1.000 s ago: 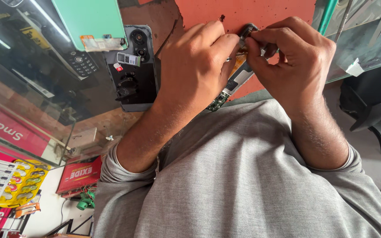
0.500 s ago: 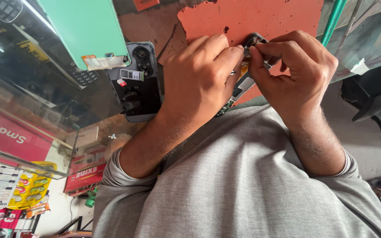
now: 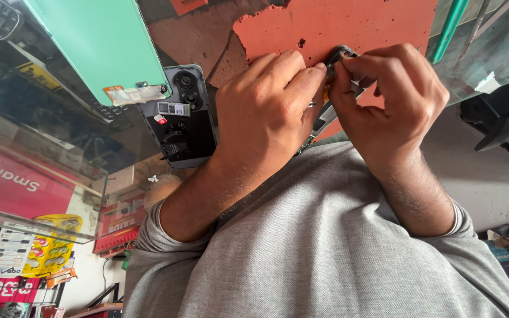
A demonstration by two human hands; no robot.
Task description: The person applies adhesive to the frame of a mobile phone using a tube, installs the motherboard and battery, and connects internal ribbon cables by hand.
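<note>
A small circuit board (image 3: 324, 115) is pinched between the left hand (image 3: 264, 109) and right hand (image 3: 391, 97) above the desk's (image 3: 195, 41) red mat (image 3: 349, 23). Light, stiff, fragile; best gripped by its edges.

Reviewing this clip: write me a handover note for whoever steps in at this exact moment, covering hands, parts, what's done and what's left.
Left hand: fingertips pinched on the small phone part.
Right hand: pinching the same part from the other side, over the orange mat.
Opened phone: lies on the counter just left of the left hand, back off and insides showing. The green panel lies beyond it.
Done: phone opened, part in hand.
Left: part not set down or fitted; phone not closed.
</note>
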